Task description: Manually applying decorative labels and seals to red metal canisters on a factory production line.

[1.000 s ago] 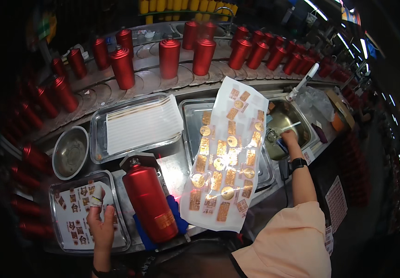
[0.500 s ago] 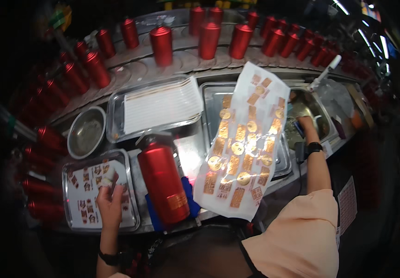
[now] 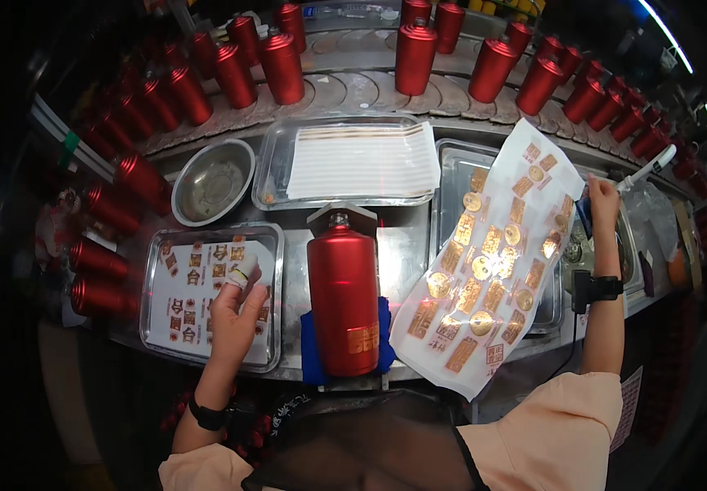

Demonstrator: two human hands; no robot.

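Note:
A red bottle [image 3: 343, 295] with a gold decal near its base lies on a blue cloth [image 3: 312, 348], its silver neck toward the far side. My left hand [image 3: 237, 315] hovers over a metal tray [image 3: 278, 303] holding a sheet of small red-brown decals [image 3: 175, 315]. White wrapping [image 3: 244, 268] covers a fingertip of it, and its thumb stands apart. My right hand [image 3: 605, 200] is closed around a small dark blue flat piece [image 3: 586, 214], partly hidden, above a metal basin [image 3: 632, 254]. Left of that hand, a long white sheet of gold decals [image 3: 484, 270] lies across another tray [image 3: 451, 155].
A round metal bowl [image 3: 214, 184] stands at the left. Beyond the bottle, striped white sheets [image 3: 361, 159] lie in a metal tray [image 3: 275, 176]. Red bottles [image 3: 415, 61] stand along a curved conveyor [image 3: 353, 94] at the back. A white tap [image 3: 652, 164] rises by the basin.
My right hand has come up out of the basin with the dark blue piece. My left hand stays over the decal tray. The whole view has shifted and levelled.

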